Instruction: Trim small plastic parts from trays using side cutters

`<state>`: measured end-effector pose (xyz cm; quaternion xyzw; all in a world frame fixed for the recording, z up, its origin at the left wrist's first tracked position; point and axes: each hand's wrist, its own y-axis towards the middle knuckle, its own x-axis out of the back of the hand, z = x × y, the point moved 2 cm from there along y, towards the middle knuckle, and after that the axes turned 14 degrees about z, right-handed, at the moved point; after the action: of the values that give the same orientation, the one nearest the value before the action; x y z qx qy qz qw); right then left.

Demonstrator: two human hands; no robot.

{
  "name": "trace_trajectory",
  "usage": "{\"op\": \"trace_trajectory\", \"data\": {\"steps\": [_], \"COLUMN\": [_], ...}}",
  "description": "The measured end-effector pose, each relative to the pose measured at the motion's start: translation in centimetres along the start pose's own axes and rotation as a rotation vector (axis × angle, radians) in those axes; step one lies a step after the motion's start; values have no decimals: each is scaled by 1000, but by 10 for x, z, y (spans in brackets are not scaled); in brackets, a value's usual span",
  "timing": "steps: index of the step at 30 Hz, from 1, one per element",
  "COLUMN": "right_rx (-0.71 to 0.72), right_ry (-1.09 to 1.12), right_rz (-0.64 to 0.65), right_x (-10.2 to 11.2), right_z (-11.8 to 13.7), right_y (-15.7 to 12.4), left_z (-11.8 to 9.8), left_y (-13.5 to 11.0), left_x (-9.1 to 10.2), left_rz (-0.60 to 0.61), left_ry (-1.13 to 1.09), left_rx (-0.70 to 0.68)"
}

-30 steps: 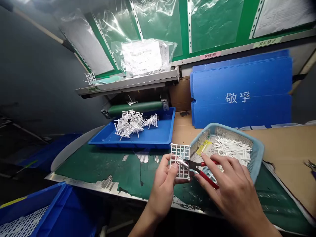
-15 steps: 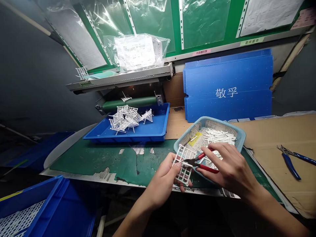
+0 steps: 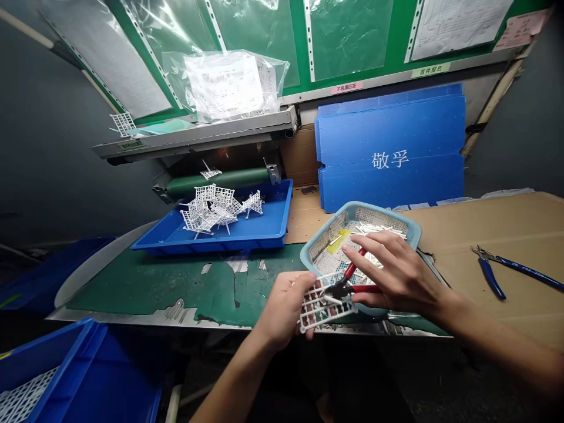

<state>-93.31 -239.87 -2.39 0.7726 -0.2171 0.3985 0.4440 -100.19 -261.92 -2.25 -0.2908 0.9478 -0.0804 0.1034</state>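
The left hand (image 3: 282, 308) has its fingers (image 3: 304, 281) clenched on the edge of a white plastic grid (image 3: 328, 310), which sits tilted and nearly flat just beyond them. The right hand (image 3: 396, 273) is grasping a pair of red-handled pliers (image 3: 359, 288) with its fingers spread over the handles, and the dark metal tip of the pliers meets the grid just right of the left fingers. Directly beneath and beyond the right fingers sits a pale blue basket (image 3: 365, 212) holding a heap of small white plastic sticks (image 3: 379, 229) and a yellow label (image 3: 338, 241). Farther left of the fingers, a bright blue tray (image 3: 277, 205) on the desk (image 3: 154, 288) carries a tangled pile of similar white grids (image 3: 211, 208). Well to the right of the fingers, a pair of blue-handled pliers (image 3: 497, 270) lies on a cardboard sheet (image 3: 497, 217). Beyond the fingers, a blue plastic board (image 3: 390, 141) with white characters stands against the wall, and a clear bag of papers (image 3: 224, 85) lies on a metal shelf (image 3: 194, 138). A blue crate (image 3: 66, 364) sits below and left of the desk
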Motion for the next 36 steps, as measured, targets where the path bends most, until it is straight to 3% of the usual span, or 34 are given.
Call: {"op": "trace_trajectory", "data": {"steps": [3,6,12,18,22,29,36], "right_rx": [104,158,134,67,-37,-197,-382], "right_ry": [-36,-47,-44,-45,-92,-72,-38], "right_rz": [56,91,138,193,322,491,590], "right_x": [4,8,7,-1,-10,-27,-35], "right_z": [-7,-11,-12,-16,-26,-43,-50], "right_y": [8,15,16,12,12,9,1], "left_z": [-10,-16,-18,-17,-15,-7,-7], "left_y": [2,4,6,12,36,98,128], "left_x": [0,-1,1,3,10,29,33], "left_rz": [108,142,-30,-82,-136,-128,-142], "left_ry": [74,122,192,428,596,652,733], "left_rx": [96,101,-48,-128,-132,-125,-81]}}
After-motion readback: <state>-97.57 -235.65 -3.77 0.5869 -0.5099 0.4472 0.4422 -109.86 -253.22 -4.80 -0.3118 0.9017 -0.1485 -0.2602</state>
